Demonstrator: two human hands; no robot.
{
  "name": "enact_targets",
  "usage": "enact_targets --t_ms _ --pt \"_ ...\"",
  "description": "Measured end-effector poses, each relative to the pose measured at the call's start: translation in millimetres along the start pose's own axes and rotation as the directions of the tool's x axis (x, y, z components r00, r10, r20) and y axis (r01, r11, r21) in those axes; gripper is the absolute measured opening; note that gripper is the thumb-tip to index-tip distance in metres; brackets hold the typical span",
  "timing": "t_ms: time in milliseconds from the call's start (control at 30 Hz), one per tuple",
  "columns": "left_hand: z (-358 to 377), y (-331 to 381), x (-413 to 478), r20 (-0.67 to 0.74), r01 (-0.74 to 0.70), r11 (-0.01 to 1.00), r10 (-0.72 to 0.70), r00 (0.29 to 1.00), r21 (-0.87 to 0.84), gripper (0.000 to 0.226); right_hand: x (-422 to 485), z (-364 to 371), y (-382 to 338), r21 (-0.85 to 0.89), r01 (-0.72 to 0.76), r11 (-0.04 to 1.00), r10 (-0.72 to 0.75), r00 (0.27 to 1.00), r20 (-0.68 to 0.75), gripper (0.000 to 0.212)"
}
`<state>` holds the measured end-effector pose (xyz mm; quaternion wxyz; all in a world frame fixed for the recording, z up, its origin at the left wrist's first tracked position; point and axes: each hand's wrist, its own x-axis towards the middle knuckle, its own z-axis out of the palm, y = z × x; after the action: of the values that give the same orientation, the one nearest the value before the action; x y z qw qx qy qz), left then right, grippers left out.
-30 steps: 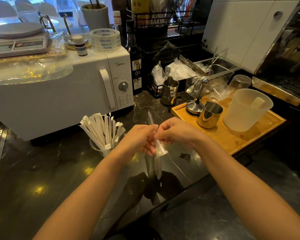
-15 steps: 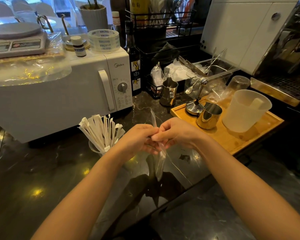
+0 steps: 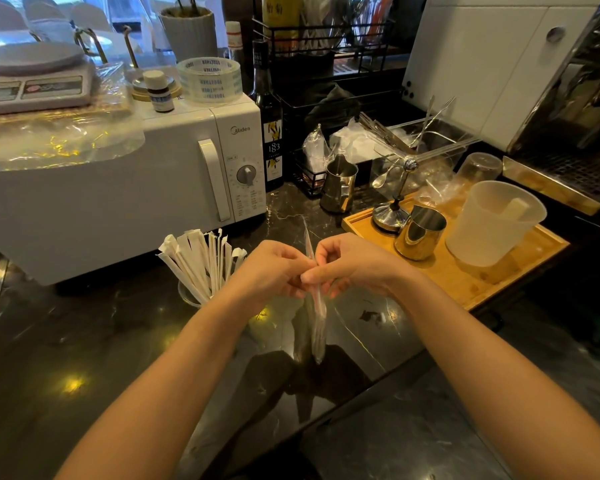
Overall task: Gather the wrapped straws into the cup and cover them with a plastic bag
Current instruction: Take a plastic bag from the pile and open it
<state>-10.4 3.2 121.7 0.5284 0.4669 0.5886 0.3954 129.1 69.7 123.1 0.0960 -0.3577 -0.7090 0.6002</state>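
Fingers of the left hand (image 3: pixel 274 271) and right hand (image 3: pixel 350 265) pinch a clear plastic bag (image 3: pixel 316 306) between them above the dark table (image 3: pixel 84 341); it looks flat and unopened, though glare blurs it. Wrapped straws (image 3: pixel 201 258) stand in the cup (image 3: pixel 187 296) just left.

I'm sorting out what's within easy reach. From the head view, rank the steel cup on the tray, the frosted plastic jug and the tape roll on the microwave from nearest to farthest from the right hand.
1. Steel cup, just right of the right hand.
2. Frosted plastic jug, farther right on the tray.
3. Tape roll, far back left.
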Motion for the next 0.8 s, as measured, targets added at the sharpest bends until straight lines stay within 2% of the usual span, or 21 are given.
enact_targets --t_ms 233,500,800 --pt "1.6 -6.9 4.1 -0.025 -0.023 0.998 0.021 0.999 -0.064 0.02 -0.3 -1.1 1.5 0.053 0.001 0.999 -0.001 1.0 -0.003 0.019" --pt "5.3 -8.3 6.3 0.008 -0.051 0.992 0.052 0.999 -0.116 0.023 -1.6 -3.4 0.6 0.107 -0.032 0.994 0.031 0.999 0.014 0.023" --pt "8.9 -9.7 6.9 0.034 -0.083 0.989 0.088 0.996 -0.122 0.018 1.3 -6.0 1.9 0.027 -0.064 0.998 0.065 0.997 -0.037 0.024"
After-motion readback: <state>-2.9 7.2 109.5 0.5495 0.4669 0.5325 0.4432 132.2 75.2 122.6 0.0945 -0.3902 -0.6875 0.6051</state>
